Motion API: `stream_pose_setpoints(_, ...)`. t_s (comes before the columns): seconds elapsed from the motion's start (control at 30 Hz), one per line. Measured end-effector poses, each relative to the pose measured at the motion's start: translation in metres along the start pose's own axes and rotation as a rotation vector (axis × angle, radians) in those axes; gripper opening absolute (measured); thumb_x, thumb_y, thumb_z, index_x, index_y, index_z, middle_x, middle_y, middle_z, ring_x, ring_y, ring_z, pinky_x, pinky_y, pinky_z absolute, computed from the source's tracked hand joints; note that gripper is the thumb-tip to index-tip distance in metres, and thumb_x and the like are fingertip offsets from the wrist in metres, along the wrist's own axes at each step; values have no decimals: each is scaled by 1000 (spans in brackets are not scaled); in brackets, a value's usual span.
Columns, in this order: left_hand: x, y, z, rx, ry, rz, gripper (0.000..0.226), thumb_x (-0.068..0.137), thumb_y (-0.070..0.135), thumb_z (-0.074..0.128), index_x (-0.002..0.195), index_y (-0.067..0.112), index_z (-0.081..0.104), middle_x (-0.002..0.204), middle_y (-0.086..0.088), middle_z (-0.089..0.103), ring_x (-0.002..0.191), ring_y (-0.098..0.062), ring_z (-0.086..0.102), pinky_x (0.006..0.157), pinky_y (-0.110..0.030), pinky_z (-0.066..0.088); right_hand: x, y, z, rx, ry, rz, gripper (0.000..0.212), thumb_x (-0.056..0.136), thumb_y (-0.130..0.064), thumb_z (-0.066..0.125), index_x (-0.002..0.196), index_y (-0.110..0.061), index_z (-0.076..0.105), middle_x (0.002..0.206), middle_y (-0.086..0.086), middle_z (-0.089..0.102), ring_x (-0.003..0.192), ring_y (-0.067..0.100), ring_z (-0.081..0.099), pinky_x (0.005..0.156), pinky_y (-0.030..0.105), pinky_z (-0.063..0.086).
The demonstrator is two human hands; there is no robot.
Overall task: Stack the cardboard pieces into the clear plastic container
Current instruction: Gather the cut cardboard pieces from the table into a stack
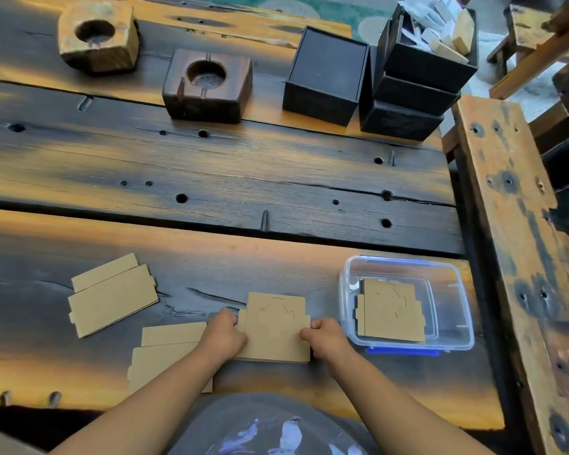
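A flat brown cardboard piece (275, 326) lies on the wooden table near its front edge. My left hand (222, 336) grips its left side and my right hand (326, 339) grips its right side. To the right stands the clear plastic container (457, 310) with blue clips, holding a cardboard piece (390, 310) flat on its bottom. Another cardboard piece (112, 295) lies at the left, and a further one (165, 349) lies partly under my left forearm.
Two wooden blocks with round hollows (99, 36) (207, 85) sit at the back of the table. Black boxes (324, 75) and a stack of black boxes (418, 80) stand at the back right. A wooden bench (519, 257) runs along the table's right edge.
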State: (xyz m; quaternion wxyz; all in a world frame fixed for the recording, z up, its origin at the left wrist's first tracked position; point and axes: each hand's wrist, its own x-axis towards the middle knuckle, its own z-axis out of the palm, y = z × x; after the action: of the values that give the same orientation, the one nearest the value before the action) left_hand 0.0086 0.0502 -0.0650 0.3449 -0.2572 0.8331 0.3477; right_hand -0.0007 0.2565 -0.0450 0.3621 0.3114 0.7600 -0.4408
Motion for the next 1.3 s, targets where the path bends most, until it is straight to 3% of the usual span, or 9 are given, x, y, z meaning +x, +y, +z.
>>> stream_pose_setpoints(0.13,-5,-6,2,-51,-22,-8,26,79,13,65,79,19,40,82,-2,56,71,-19,51,57,-28,37,-6,7,2,-44,16,-13,24,82,-9,62,61,-19,58,69,-1,63,67,14,58,62,28,47)
stream_pose_setpoints(0.23,-7,-8,0,-81,-22,-11,26,78,13,65,79,19,41,80,-3,57,69,-21,51,61,-30,40,-11,10,1,-29,30,-32,8,82,-9,61,77,-12,67,83,5,71,82,22,65,75,37,53)
stream_pose_setpoints(0.5,-10,-8,-11,-289,-61,-3,31,75,6,68,78,19,40,78,-8,51,70,-23,46,66,-35,38,-15,8,-5,65,53,-86,15,84,-4,62,78,-17,60,85,2,68,81,16,62,82,36,52)
stream_pose_setpoints(0.63,-14,-11,-13,-339,-56,12,31,77,3,67,79,18,40,78,-9,51,70,-21,45,66,-34,35,-18,6,-5,65,53,-113,10,85,-5,62,86,-14,61,95,8,70,93,23,65,89,41,53)
stream_pose_setpoints(0.93,-26,-29,-22,-374,2,-9,30,77,2,69,81,15,42,87,-14,56,78,-23,51,70,-35,39,-18,-3,11,-14,16,-164,11,83,-5,61,81,-15,58,88,9,68,77,19,60,75,35,48)
stream_pose_setpoints(1.0,-26,-34,-26,-406,5,-19,28,77,2,68,82,15,43,88,-15,57,78,-24,51,70,-35,38,-17,-5,15,-43,2,-176,6,82,-8,61,87,-12,61,91,12,70,78,19,60,75,35,49)
stream_pose_setpoints(1.13,-25,-46,-38,-452,38,-44,30,77,-1,66,79,17,41,86,-12,55,75,-22,48,70,-34,36,-18,-12,29,-72,-41,-190,19,82,-8,59,100,-3,62,97,16,72,78,20,60,72,34,48)
stream_pose_setpoints(1.3,-27,-62,-52,-441,68,-32,29,76,-1,67,77,16,43,82,-12,55,72,-21,48,67,-32,36,-21,-17,46,-86,-88,-215,8,82,-8,57,89,-11,59,85,6,66,77,18,57,72,32,46)
